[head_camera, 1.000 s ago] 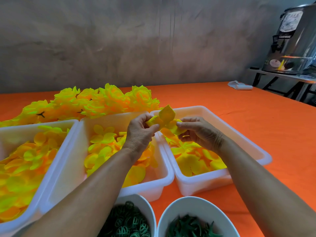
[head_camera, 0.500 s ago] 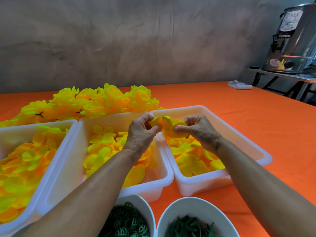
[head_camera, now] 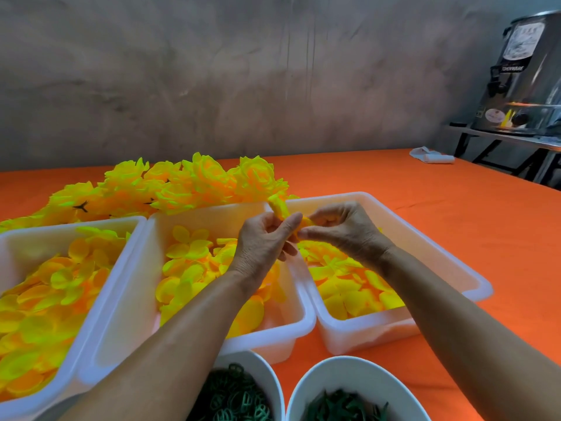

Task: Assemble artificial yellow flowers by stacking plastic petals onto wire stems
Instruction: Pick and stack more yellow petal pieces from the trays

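Where the lower edge cuts the view, two white bowls stand side by side on the orange bench (head_camera: 455,226): the left bowl (head_camera: 267,381) holds dark green rings, the right bowl (head_camera: 352,375) dark green strips. Beyond them three white trays lie rim to rim, each part-filled with loose yellow petals: left tray (head_camera: 127,268), middle tray (head_camera: 291,323), right tray (head_camera: 455,268). The two forearms reach over the bowls and meet above the shared rims of the middle and right trays. The left hand (head_camera: 261,241) pinches a partly built yellow flower (head_camera: 280,208) between thumb and curled fingers; the right hand (head_camera: 343,227), fingers curled, pinches the same flower from the other side. Whether a wire stem runs through it cannot be told. Just behind the trays a heap of finished yellow flowers (head_camera: 188,183) lies along the bench, touching the far rim of the middle tray. To the right of the right tray the bench is open cloth up to its far edge, where a folded white cloth (head_camera: 431,156) lies. Past that edge, a steel urn (head_camera: 528,71) stands on a metal stand before a grey wall (head_camera: 212,71).
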